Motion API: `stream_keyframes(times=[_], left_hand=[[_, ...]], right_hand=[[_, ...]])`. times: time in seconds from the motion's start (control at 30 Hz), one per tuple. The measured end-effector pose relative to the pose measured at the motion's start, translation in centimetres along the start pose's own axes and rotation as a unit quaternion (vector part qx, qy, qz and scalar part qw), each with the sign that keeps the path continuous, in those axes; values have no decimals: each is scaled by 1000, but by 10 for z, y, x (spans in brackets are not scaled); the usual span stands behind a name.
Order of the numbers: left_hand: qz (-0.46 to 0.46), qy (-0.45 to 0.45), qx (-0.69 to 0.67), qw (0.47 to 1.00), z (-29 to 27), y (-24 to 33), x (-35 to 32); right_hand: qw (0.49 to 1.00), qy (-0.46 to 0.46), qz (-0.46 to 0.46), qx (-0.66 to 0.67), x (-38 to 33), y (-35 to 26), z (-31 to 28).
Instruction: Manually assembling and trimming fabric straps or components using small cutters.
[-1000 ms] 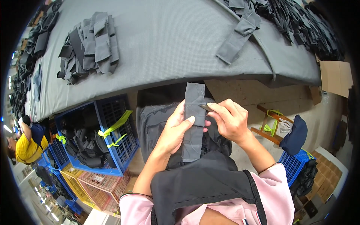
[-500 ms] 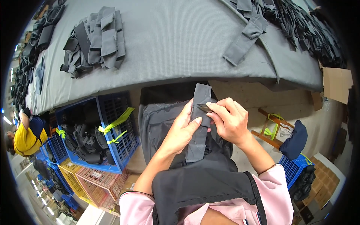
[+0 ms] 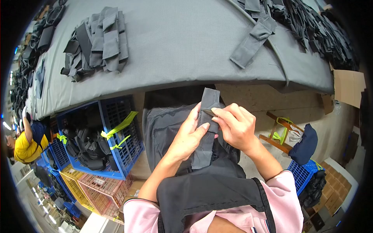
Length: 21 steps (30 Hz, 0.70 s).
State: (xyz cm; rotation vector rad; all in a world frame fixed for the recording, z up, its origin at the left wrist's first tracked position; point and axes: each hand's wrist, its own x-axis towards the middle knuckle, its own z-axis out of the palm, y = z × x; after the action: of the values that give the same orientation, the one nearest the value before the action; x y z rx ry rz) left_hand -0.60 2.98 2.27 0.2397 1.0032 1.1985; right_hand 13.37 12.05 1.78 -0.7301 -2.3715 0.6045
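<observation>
Fingers of both hands close on a long grey fabric strip (image 3: 205, 130) held upright over the person's lap, just below the near edge of the counter (image 3: 186, 50). The left hand (image 3: 187, 139) lies along the strip's left side, its thumb pressed flat across the front of the cloth and the other fingers curled behind it, so the strip is pinched between them. The right hand (image 3: 235, 126) meets it from the other side, its fingers (image 3: 217, 113) bent tight and pinching the strip's right edge near the top, touching the left hand's fingertips there. The strip's upper end stands free above both hands; its lower end hangs down onto the dark grey cloth (image 3: 167, 124) spread across the lap. On the counter, well apart from the hands, lie a heap of grey strips (image 3: 97, 42) at the left and a single folded grey strip (image 3: 253, 40) at the right. A blue crate (image 3: 116, 132) holding dark pieces and yellow-green tape stands on the floor to the left of the lap.
</observation>
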Motion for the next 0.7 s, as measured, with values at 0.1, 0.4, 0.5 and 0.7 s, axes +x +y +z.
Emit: stream_keyframes(times=[0.1,0.4,0.5,0.7], left_hand=[[0,-4,-8,1000,-4,1,1],[-7,5,-19,1000,-12,-4,-6],[-22,63,-13,998,-10,-15,-12],[-16,80,-43,996,-13,-15,-10]], right_hand=[[991,24,100,83,-1,-7,-4],[743,-40,443,501,-6,-13,20],[944,24,189,270,-18,-22,30],[881,-15,291,374,-29,-23,28]])
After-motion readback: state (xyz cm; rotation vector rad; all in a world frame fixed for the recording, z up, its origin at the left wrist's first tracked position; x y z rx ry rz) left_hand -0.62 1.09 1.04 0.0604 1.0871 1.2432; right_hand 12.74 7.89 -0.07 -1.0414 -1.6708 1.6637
